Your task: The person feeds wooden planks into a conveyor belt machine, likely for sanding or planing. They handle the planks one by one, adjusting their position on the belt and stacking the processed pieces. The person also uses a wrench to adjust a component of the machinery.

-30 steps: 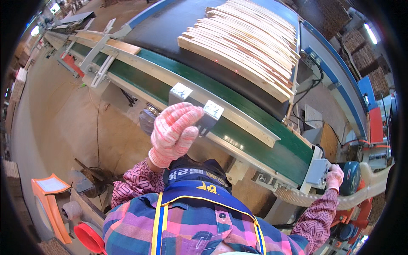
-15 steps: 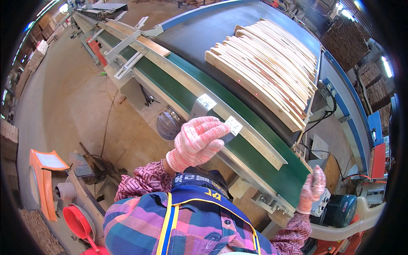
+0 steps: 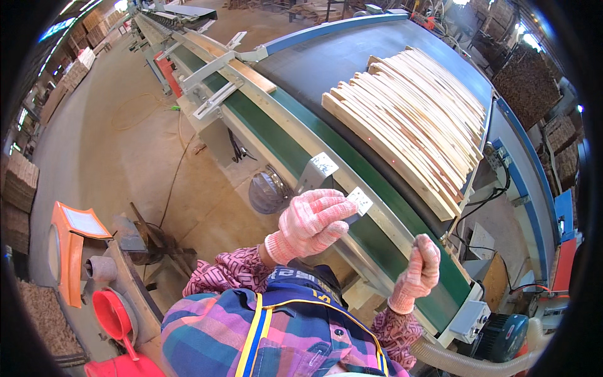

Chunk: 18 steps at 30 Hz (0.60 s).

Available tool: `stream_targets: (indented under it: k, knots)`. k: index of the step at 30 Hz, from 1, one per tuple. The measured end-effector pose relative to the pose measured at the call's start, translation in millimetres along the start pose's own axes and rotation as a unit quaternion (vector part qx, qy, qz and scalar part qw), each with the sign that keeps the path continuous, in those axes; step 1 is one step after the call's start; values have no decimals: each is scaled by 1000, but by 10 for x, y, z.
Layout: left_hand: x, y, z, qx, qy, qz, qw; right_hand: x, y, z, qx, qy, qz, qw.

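My left hand point(image 3: 314, 225), in a pink-and-white knit glove, is at the near side of the green conveyor belt point(image 3: 282, 146), beside a grey metal bracket point(image 3: 360, 201). Its fingers are curled and pressed together; what they hold, if anything, is hidden. A second bracket point(image 3: 323, 164) stands just beyond it. Over the belt's near right part I raise my right hand point(image 3: 417, 274), gloved alike, with fingers bent in and nothing plainly showing between them. Beyond the belt, a row of narrow wooden strips point(image 3: 408, 125) lies side by side on a dark wide belt point(image 3: 301, 66).
A metal guide rail point(image 3: 389, 234) runs along the green belt. A control box point(image 3: 470, 319) and a dark green motor point(image 3: 505, 336) are at the right. At lower left stand an orange-framed piece point(image 3: 75, 251) and a red funnel-like scoop point(image 3: 113, 314).
My right hand has moved left from the belt's right end, and its spread fingers have closed. My left hand stays by the bracket. The whole view has shifted a little.
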State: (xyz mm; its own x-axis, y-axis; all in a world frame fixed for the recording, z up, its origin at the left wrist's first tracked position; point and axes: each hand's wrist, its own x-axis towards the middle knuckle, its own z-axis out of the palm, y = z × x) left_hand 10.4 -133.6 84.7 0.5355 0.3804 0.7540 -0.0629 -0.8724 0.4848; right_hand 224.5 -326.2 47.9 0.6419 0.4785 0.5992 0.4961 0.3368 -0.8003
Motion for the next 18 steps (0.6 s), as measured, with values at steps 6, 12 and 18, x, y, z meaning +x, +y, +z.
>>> stream_targets:
  k: [6, 12, 18]
  knots:
    - [23, 22, 18, -8, 2, 9, 1000, -40, -89, 132, 40, -14, 54, 998]
    - [-73, -3, 1, -10, -7, -11, 1000, -182, 42, -119, 66, 2, 111, 992]
    - [-56, 29, 37, -15, -12, -3, 1000, -233, 26, -151, 86, 17, 116, 989]
